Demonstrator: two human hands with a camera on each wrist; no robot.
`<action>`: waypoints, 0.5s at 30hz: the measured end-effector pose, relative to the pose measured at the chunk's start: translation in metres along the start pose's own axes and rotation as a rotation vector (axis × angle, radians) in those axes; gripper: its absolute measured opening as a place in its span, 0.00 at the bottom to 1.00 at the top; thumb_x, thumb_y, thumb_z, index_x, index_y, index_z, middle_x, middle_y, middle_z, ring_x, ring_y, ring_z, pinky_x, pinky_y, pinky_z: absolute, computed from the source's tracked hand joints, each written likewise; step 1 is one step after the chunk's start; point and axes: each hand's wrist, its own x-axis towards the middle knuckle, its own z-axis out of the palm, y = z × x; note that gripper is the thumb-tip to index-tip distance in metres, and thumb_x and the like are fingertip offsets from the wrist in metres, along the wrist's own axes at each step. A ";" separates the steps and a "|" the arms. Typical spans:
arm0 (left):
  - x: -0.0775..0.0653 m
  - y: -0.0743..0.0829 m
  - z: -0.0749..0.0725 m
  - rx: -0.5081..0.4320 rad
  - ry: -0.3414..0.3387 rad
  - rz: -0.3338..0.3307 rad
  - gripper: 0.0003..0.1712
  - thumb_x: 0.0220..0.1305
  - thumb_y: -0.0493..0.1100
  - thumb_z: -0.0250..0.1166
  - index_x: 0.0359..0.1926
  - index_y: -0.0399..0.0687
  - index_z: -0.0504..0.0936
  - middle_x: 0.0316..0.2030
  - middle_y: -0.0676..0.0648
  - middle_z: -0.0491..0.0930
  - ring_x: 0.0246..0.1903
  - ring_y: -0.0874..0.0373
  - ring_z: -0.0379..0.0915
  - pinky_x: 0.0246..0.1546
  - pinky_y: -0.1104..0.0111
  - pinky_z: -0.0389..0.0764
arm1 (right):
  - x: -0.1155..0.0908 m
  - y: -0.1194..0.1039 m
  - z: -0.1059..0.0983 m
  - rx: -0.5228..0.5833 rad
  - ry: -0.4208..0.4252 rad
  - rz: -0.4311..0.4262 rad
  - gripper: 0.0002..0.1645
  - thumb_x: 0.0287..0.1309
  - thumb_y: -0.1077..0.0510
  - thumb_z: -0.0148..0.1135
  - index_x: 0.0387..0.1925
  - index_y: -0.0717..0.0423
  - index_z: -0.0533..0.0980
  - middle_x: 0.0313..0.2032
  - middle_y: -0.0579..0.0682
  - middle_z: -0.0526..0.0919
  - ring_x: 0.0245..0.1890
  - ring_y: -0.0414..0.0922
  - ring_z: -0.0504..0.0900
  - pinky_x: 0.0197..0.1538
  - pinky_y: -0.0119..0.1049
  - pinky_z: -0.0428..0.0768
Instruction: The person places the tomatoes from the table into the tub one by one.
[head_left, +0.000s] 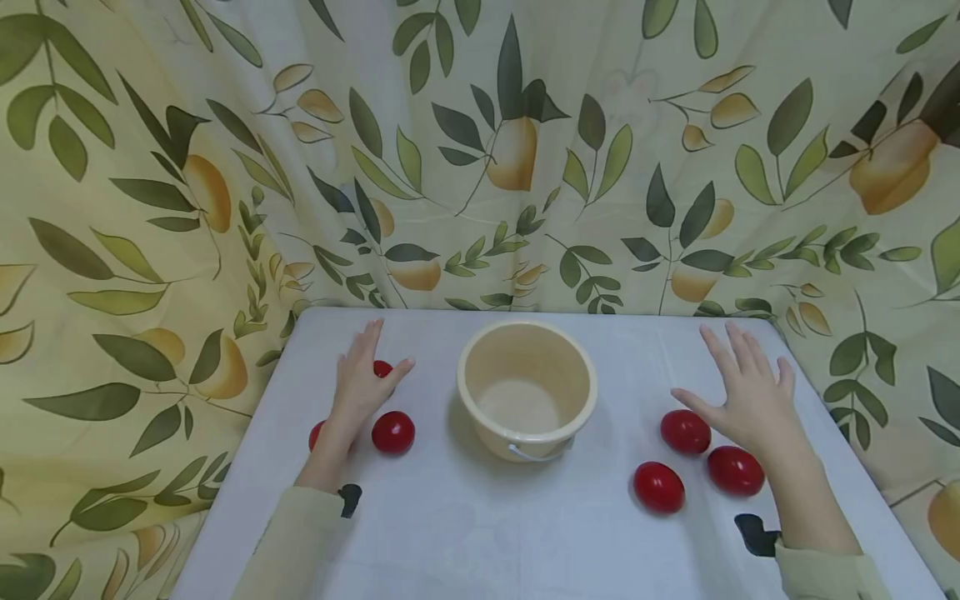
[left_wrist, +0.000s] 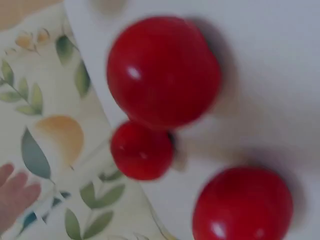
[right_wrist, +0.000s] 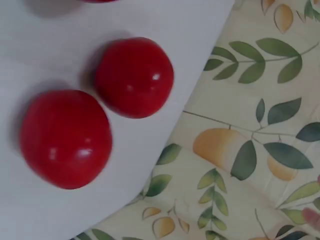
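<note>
In the head view my left hand (head_left: 363, 385) is spread above the left side of the table, fingers straight and thumb out, holding nothing. Around and partly behind it lie glossy red tomato-like fruits: one in full sight (head_left: 393, 432), the others partly hidden by hand and wrist. The left wrist view shows three such fruits (left_wrist: 164, 72) close up, and fingers (left_wrist: 20, 195) at its left edge. My right hand (head_left: 757, 408) is likewise spread with nothing in it, just beyond three more red fruits (head_left: 659, 487). Two of these (right_wrist: 66, 139) show nearly whole in the right wrist view.
Between the hands stands a cream bucket (head_left: 491, 433) with its thin handle lowered at the front; its visible inside holds nothing. A white cloth covers the table (head_left: 480, 533). Behind and beside it hangs a leaf-and-fruit patterned curtain (head_left: 465, 225).
</note>
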 end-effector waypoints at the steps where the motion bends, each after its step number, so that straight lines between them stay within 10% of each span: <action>1: -0.001 0.004 0.001 -0.148 -0.021 -0.025 0.46 0.57 0.63 0.57 0.71 0.56 0.47 0.69 0.45 0.50 0.68 0.46 0.42 0.64 0.44 0.47 | -0.004 -0.001 0.001 -0.002 0.015 -0.028 0.62 0.42 0.40 0.66 0.71 0.46 0.40 0.68 0.65 0.42 0.67 0.63 0.38 0.59 0.69 0.30; 7: -0.007 0.026 0.009 -0.743 -0.135 -0.169 0.37 0.62 0.52 0.59 0.68 0.54 0.55 0.59 0.40 0.68 0.57 0.46 0.67 0.53 0.55 0.73 | -0.032 -0.006 0.017 -0.015 0.051 -0.154 0.62 0.34 0.45 0.73 0.70 0.45 0.49 0.62 0.65 0.59 0.60 0.62 0.57 0.56 0.68 0.56; 15: -0.013 0.046 0.033 -0.989 -0.294 -0.287 0.31 0.60 0.49 0.61 0.63 0.52 0.64 0.51 0.38 0.75 0.44 0.46 0.78 0.42 0.56 0.79 | -0.071 0.003 0.059 0.001 -0.067 -0.127 0.56 0.31 0.37 0.73 0.64 0.49 0.61 0.55 0.62 0.67 0.53 0.61 0.65 0.50 0.68 0.61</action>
